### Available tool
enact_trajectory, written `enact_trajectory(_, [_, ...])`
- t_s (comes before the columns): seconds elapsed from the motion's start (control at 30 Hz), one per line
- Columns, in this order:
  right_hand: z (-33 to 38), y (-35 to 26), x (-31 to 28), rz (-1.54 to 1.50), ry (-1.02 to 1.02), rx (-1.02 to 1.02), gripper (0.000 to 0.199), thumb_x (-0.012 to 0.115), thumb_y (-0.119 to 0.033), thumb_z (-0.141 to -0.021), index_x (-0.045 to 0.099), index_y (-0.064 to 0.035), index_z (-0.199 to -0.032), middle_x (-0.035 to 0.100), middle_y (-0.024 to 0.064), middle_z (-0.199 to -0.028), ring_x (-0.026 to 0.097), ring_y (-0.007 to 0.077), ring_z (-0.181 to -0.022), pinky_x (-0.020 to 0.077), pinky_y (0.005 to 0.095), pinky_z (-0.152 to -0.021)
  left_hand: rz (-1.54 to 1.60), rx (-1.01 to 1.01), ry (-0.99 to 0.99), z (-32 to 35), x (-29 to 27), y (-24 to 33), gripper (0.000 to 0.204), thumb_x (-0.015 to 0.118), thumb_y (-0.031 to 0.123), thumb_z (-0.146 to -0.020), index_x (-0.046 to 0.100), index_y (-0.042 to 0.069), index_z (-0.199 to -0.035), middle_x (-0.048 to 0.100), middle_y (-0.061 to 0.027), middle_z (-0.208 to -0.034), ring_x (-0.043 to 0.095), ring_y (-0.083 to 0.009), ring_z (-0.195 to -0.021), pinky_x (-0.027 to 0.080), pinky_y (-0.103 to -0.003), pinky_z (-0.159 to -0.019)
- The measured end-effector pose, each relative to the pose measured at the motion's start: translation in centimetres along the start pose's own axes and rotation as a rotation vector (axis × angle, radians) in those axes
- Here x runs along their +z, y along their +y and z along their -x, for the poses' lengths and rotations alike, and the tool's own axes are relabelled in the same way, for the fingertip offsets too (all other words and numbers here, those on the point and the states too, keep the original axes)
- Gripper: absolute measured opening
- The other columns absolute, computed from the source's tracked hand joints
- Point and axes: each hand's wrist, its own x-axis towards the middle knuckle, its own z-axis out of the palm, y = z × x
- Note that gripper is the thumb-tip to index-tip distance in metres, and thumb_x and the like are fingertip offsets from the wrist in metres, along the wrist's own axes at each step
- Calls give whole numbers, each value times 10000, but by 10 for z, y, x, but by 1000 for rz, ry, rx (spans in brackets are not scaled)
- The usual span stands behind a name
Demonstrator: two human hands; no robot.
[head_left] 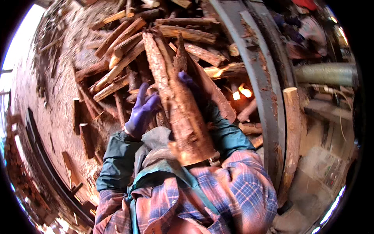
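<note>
A long split log (177, 101) with rough brown bark lies upright along my front, its lower end close to my chest. My right hand (188, 81), in a purple glove, grips its right side; most of that hand is hidden in shadow and behind the wood. Along my right forearm leans a second slab of bark-covered wood (218, 95). To the left of the log, my left hand (143, 112) is held with its purple-gloved fingers spread, and nothing is in it. A jagged bark piece (180, 56) stands beside the log's upper part.
A loose pile of split logs (122, 58) spreads ahead of me over dirt ground. A long metal beam (257, 78) runs along my right, with a bare log (291, 128) beyond it. Another person (307, 33) is at the far right, near a thick pipe (327, 74).
</note>
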Motion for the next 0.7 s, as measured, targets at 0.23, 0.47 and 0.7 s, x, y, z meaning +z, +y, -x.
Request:
enact_trajectory(0.23, [20,-60,-44,-376,60,-141,960,829,-380,-713,346,-22,-1462,495,121,-1371,441,234,-1269,359,373,-1072,-125,409,-431,-36,119,-16,1002,698,19,-796,29,123,-1535,294,-124,-1491,337,-253,-1358,289,-424,-1126])
enact_trajectory(0.47, [49,-268,-192,717,300,-316,820,754,-377,-805,383,-2,-1433,482,147,-1390,448,237,-1290,358,359,-1085,225,503,-994,-96,328,-7,926,704,192,-884,34,68,-1512,280,-151,-1512,301,-244,-1378,129,-441,-1186])
enact_trajectory(0.7, [62,-171,-339,1373,457,-59,758,699,-401,-869,392,15,-1425,457,174,-1426,439,248,-1327,345,346,-1106,-1031,478,-1317,-100,336,-81,661,739,334,-828,474,30,-1352,578,-202,-1272,574,-299,-1173,481,-372,-986])
